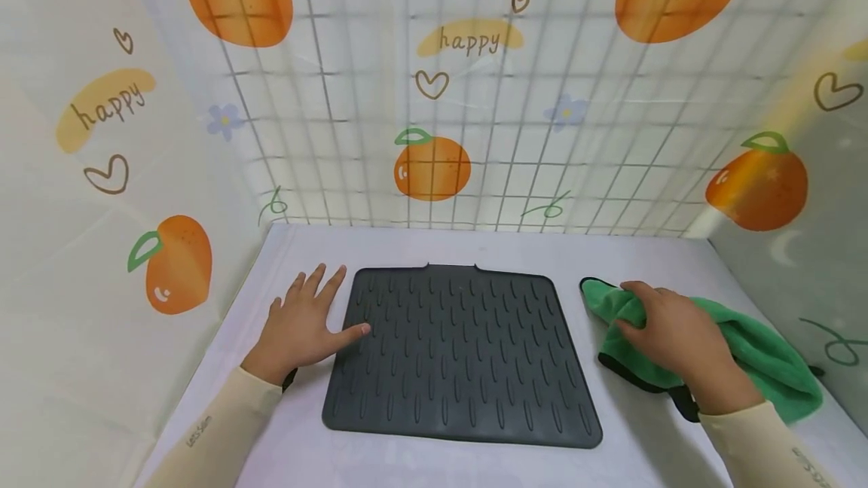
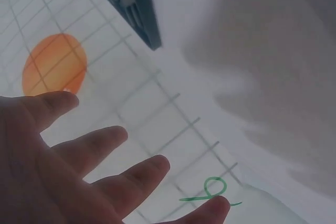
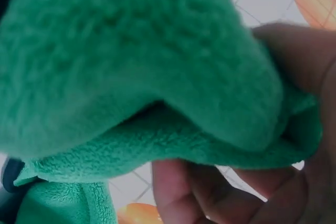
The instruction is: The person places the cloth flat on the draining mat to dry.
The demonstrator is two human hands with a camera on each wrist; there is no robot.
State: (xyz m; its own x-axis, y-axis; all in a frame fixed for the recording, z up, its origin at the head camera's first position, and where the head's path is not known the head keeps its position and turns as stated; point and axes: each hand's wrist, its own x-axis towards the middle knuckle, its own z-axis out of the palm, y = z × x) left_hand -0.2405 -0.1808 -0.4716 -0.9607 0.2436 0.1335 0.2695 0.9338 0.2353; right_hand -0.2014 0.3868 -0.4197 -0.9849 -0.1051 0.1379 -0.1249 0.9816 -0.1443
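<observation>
A dark grey rubber mat with raised oval ridges lies flat in the middle of the white table. Beside its left edge is my left hand, fingers spread and straight, the thumb reaching over the mat's edge. The left wrist view shows that hand with nothing in it and a corner of the mat above. To the right of the mat, my right hand grips a bunched green plush cloth with black edging. In the right wrist view, fingers and thumb curl around the folded cloth.
The white table is bounded by pale curtain-like walls on the left, back and right. Behind the back sheet, printed with oranges and hearts, a wire grid shows through.
</observation>
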